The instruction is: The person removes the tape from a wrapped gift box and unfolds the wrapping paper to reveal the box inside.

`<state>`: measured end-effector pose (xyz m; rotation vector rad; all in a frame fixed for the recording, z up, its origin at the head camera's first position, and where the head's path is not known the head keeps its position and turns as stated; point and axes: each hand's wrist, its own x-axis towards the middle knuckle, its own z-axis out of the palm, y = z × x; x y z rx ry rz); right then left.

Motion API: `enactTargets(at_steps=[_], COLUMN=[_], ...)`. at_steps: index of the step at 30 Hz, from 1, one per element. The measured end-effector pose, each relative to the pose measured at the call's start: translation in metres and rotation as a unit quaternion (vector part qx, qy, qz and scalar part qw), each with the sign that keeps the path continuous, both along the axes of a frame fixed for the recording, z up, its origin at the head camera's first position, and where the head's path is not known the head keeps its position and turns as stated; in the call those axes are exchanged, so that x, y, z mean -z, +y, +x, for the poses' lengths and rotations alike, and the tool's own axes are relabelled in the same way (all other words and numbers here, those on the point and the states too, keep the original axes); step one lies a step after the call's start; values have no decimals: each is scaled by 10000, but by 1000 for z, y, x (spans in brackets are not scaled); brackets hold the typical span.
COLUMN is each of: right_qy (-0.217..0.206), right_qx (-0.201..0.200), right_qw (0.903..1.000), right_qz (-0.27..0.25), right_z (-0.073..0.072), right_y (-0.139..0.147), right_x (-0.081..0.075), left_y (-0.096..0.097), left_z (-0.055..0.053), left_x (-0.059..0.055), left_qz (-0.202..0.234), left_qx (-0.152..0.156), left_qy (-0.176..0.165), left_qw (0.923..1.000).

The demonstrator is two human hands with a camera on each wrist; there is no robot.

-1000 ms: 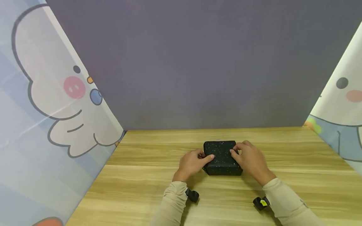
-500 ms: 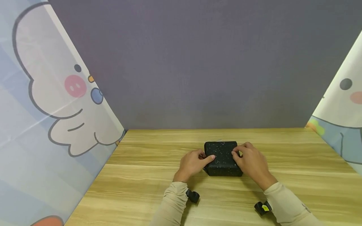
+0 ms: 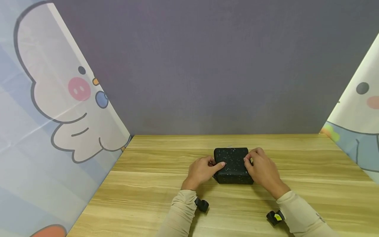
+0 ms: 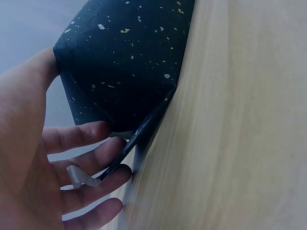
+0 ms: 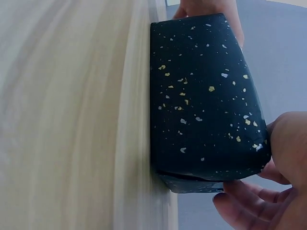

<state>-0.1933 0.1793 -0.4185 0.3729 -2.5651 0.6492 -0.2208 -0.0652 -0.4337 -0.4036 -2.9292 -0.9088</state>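
A box wrapped in black paper with white and gold specks (image 3: 232, 161) rests on the wooden table. My left hand (image 3: 199, 172) holds its left end, thumb on top and fingers curled by the end face. There, in the left wrist view, a folded paper flap (image 4: 144, 125) sticks out, and a curled strip of clear tape (image 4: 79, 177) hangs at its tip over the fingers. At the opposite end my right hand (image 3: 263, 169) grips the upper edge with thumb and fingers. In the right wrist view the long side of the box faces the camera, with a paper fold low at the near end.
The light wood table (image 3: 142, 204) spreads out around the box. A grey panel (image 3: 192, 65) rises behind it. Cartoon-printed sheets (image 3: 47, 138) stand along the left and right sides. Each wrist wears a small black camera (image 3: 202, 204).
The box and both hands keep nearly the same place. My right thumb has slid slightly towards the right edge of the box. The head view has shifted a little.
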Motion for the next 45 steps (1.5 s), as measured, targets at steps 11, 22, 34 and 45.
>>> enactTargets(at_steps=[11, 22, 34, 45], right_qy=[-664, -1513, -1979, -2767], right_qx=[-246, -423, -393, -516], right_qw=[9966, 9785, 9647, 9184], right_qz=[-414, -1337, -1693, -2781], right_z=[-4, -9, -14, -17], right_y=[10, 23, 32, 39], right_x=[-3, -7, -1, 2], left_y=[-1, -1, -2, -1], left_z=[1, 3, 1, 0], left_x=[1, 3, 2, 0], left_qz=[8, 27, -12, 12], left_qx=[-5, -9, -21, 49], left_qy=[45, -33, -19, 30], left_qw=[10000, 10000, 10000, 10000])
